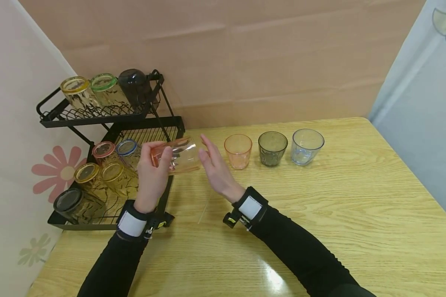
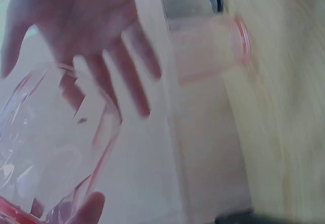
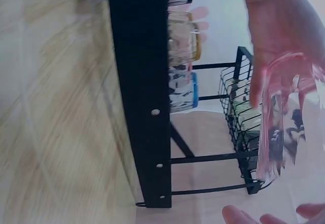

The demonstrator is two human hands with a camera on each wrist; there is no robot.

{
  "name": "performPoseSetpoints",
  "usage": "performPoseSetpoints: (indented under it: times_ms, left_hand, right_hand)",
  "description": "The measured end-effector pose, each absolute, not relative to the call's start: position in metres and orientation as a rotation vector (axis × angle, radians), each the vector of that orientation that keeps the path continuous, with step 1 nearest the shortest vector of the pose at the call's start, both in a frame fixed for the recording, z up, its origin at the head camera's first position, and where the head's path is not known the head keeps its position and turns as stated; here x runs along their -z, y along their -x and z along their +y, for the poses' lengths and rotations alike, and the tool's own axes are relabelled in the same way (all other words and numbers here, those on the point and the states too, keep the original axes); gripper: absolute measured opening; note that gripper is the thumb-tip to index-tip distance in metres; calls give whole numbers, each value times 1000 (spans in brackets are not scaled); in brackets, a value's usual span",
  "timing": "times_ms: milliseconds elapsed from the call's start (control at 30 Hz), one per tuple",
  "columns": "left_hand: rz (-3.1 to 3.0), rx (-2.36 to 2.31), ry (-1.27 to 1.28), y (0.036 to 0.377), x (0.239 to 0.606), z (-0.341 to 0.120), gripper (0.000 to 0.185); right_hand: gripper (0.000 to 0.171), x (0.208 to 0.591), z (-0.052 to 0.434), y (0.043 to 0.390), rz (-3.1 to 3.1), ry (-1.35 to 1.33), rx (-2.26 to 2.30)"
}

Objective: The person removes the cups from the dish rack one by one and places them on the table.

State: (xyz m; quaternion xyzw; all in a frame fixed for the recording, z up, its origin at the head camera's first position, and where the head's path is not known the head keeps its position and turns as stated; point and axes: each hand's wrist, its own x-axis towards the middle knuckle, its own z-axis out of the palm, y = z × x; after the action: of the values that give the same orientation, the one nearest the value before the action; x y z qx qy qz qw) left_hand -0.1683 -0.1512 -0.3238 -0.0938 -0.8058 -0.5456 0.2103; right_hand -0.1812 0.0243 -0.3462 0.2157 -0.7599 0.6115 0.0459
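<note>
My left hand (image 1: 152, 177) grips a pink glass tumbler (image 1: 181, 156) by one end, fingers and thumb curled round it. The tumbler lies roughly sideways in the air, its other end pointing at my right hand (image 1: 219, 171). That hand's fingers are straight and close to the tumbler's free end; its open palm and spread fingers show in the left wrist view. To the right on the table stand an orange-pink glass (image 1: 238, 152), a grey glass (image 1: 272, 148) and a clear bluish glass (image 1: 307, 147), all upright in a row.
At left stands a black two-tier rack (image 1: 93, 121). Its upper shelf bears upside-down glasses: yellow (image 1: 79, 94), green (image 1: 107, 88) and dark (image 1: 134, 87). Several more glasses, among them a blue-rimmed one (image 1: 128, 152), sit upside down below. The wooden table (image 1: 319, 214) meets a fabric backdrop behind.
</note>
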Motion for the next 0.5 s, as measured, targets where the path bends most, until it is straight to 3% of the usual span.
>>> performPoseSetpoints:
  times_ms: [200,400,500]
  left_hand:
    - [-2103,1652,310,169,335,-124,38]
    - [-2010,1768,328,168,347,-107,41]
    - [-2020,1774,343,168,351,-104,42]
  right_hand:
    - [87,340,23,182,-2228,-566,-1935]
    - [53,341,24,184,-2160,-447,-1923]
    - [46,344,27,185,-2158,-422,-1896]
